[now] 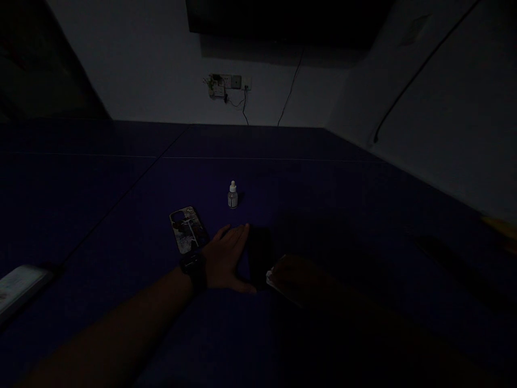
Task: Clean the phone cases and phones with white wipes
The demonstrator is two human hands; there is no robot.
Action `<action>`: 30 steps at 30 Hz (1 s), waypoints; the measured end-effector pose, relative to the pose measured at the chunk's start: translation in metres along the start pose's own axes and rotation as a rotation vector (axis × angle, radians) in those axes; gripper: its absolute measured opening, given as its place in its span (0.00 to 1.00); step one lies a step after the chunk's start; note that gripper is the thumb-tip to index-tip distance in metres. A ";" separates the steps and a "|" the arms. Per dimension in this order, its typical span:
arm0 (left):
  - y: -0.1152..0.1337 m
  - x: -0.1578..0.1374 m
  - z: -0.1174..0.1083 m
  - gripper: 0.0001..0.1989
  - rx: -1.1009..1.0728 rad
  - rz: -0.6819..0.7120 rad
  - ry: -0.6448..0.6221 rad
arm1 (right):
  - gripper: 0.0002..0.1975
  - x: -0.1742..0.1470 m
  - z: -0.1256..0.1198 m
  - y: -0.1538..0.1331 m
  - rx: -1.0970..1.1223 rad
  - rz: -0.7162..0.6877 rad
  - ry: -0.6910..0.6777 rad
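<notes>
The view is very dark. A black flat rectangle [260, 250], perhaps a phone, lies on the dark blue surface between my hands. My left hand [226, 258], with a watch on its wrist, rests flat; its fingers and thumb are spread along the rectangle's left edge. At the right edge, my right hand [297, 275] is closed around a crumpled white tissue or cloth [270, 277]; deep shadow hides most of its fingers. Beyond my left wrist lies a patterned phone case [187, 229] with a camera cutout. A small dropper bottle [232, 196] with a white top stands upright farther back.
A white box-like object [22, 288] sits at the left edge. On the right are a long dark item [448, 264] and something yellow [501, 227]. Sockets [228, 82] with cables are on the back wall, below a large dark screen [286, 21].
</notes>
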State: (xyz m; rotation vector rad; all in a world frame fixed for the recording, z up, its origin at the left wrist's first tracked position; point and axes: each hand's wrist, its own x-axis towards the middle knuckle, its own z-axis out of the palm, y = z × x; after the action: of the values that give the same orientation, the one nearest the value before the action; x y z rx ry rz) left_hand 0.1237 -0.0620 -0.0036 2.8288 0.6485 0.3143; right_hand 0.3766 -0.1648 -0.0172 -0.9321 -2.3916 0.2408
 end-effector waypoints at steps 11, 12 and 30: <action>0.000 0.000 -0.001 0.69 0.003 0.005 0.008 | 0.11 0.000 -0.018 0.016 -0.054 -0.002 -0.204; 0.001 0.000 -0.001 0.69 0.003 0.000 0.004 | 0.12 0.001 -0.019 0.017 -0.057 -0.022 -0.228; 0.003 0.001 -0.003 0.66 0.012 -0.020 -0.024 | 0.09 0.017 -0.008 0.007 -0.168 -0.128 -0.284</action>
State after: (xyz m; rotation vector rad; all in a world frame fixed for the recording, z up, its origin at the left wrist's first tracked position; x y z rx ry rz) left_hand 0.1251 -0.0636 -0.0002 2.8312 0.6750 0.2734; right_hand 0.3751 -0.1486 -0.0055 -0.8617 -2.7575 0.1312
